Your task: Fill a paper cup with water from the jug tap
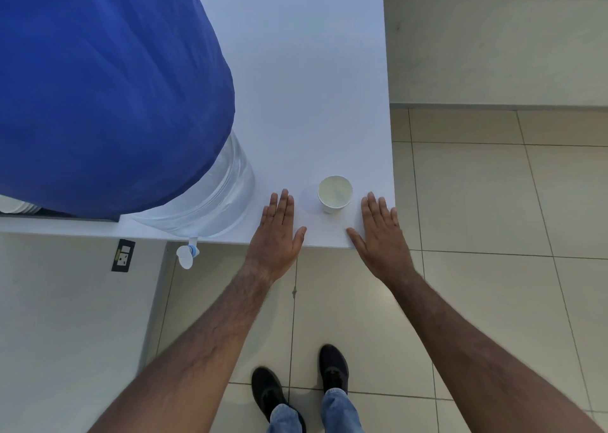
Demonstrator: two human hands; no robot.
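Both forearms reach forward from the bottom of the view, and at their ends the fingers are spread flat, palms down, holding nothing: the left hand [278, 232] and the right hand [383, 235] rest on the near edge of the white table [296, 87], seemingly a ready pose before any grasp. Between them, just beside each, stands the paper cup [335, 194], upright, its long axis vertical and its open mouth facing up; it looks empty. Off to the left, the tap [187, 255] pokes out past the table edge, pointing toward the floor, beneath the clear jug [210, 195] under its blue cover [98, 87].
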